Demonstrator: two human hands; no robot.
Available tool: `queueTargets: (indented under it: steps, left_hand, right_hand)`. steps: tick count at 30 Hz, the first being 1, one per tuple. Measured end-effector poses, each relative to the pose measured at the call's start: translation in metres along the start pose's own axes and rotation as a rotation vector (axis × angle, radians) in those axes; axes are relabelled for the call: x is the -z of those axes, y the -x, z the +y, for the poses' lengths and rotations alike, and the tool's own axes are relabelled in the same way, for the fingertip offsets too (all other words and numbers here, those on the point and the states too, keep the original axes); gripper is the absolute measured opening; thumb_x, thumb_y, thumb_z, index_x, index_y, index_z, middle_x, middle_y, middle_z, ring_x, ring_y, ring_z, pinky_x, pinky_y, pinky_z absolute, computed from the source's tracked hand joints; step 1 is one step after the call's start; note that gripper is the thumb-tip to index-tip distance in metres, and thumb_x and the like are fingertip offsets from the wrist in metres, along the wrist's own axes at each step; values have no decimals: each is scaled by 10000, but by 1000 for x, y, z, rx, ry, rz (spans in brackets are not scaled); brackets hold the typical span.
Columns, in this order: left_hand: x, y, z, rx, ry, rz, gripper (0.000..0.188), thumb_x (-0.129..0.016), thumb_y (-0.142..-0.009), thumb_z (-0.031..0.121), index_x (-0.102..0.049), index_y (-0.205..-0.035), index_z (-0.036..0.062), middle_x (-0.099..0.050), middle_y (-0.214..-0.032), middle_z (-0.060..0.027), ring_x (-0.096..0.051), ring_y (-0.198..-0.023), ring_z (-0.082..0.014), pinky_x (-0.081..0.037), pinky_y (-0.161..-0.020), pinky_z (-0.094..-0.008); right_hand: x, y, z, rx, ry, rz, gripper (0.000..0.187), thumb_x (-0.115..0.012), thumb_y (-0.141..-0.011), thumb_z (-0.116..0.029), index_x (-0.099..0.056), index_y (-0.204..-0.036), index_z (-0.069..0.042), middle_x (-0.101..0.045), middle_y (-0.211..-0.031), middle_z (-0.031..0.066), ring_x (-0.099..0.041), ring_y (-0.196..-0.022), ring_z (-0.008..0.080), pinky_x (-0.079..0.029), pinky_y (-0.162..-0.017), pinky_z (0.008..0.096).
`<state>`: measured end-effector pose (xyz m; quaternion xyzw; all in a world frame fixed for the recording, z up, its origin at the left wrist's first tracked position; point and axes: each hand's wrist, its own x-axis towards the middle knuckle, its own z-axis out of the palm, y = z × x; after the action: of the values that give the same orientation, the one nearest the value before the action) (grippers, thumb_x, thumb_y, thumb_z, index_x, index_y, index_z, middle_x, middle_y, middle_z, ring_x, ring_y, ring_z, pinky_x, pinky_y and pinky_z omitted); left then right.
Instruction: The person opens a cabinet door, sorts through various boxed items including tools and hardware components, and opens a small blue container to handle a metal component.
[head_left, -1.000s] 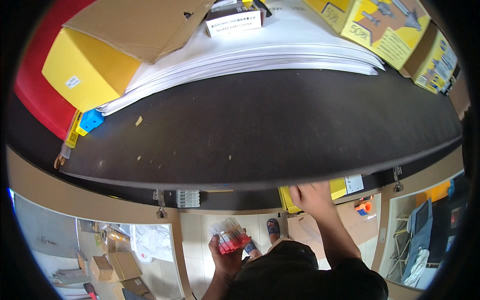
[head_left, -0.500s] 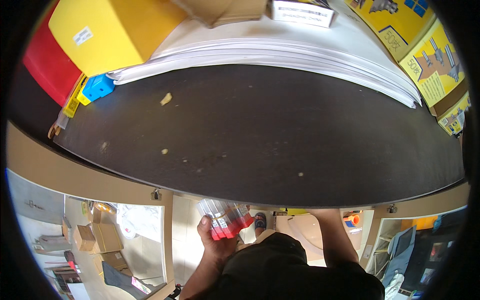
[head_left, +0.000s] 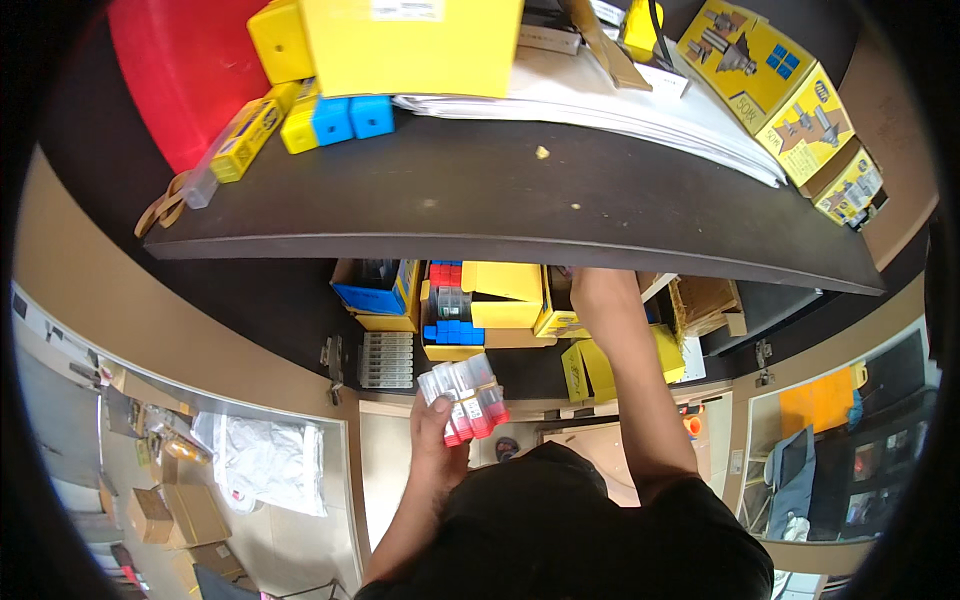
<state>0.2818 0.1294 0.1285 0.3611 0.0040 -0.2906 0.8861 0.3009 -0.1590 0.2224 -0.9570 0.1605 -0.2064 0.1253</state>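
Note:
My left hand is closed round a bundle of clear plastic tubes with red ends, held together by a band, just in front of the lower shelf. With my right arm stretched forward, my right hand reaches in under the upper shelf, by an open yellow box. Its fingers are hidden behind the shelf edge and the box. Left of it stands an open yellow box holding red-ended and blue-ended tubes. Below my right wrist lies another yellow box with its flap up.
The dark upper shelf overhangs my right hand. On it are a stack of white paper, yellow boxes and a red container. A row of clear tubes and a blue-and-yellow box sit on the lower shelf. Cabinet doors stand open on both sides.
The view has shifted, so the lower shelf and its boxes now show beneath the upper one. My right hand, formerly hidden under the edge, now shows in part. The left still holds the tubes.

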Motion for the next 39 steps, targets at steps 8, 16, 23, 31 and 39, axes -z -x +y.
queueTargets:
  steps: [8, 16, 23, 31, 39]
  left_hand:
    - [28, -12, 24, -61, 96, 5, 873, -843, -918, 510, -474, -1550, 35, -675, -1393, -179, -725, -1239, -367, -608, -1065, -551]
    - [36, -19, 30, -117, 11, 52, 887, -737, -970, 622, -472, -1597, 55, -674, -1450, -178, -709, -1292, -378, -616, -1060, -609]
    - [45, -26, 25, -62, 98, 20, 847, -821, -936, 512, -462, -1569, 79, -647, -1451, -135, -690, -1311, -325, -608, -1086, -540]
    - [39, -28, 26, -87, 45, 28, 849, -776, -962, 562, -461, -1578, 69, -657, -1464, -151, -703, -1304, -342, -619, -1072, -558]
    - [32, -25, 31, -137, 5, 53, 851, -711, -1006, 616, -448, -1606, 74, -658, -1477, -184, -721, -1275, -369, -639, -1037, -594]
  right_hand:
    - [-87, -48, 50, 29, 519, -65, 493, -604, -1017, -74, -610, -1497, 42, -564, -1584, 315, -493, -1508, 505, -355, -1285, 602]
    - [0, -22, -11, -20, -89, 164, 248, -632, -1056, -83, -714, -1239, 63, -757, -1205, 253, -757, -1125, 432, -603, -1024, 551]
    - [24, 3, -37, -463, -1477, 262, 291, -479, -1147, -59, -587, -1372, 90, -728, -1228, 221, -758, -1128, 316, -686, -971, 400]
    - [26, 12, -28, -554, -1704, 113, 378, -403, -1139, -151, -620, -1311, 106, -735, -1177, 230, -769, -1039, 302, -687, -952, 388]
    - [-3, 12, -13, -468, -1624, 295, 164, -565, -1092, -45, -677, -1198, 10, -731, -1101, 114, -701, -1023, 216, -561, -957, 362]
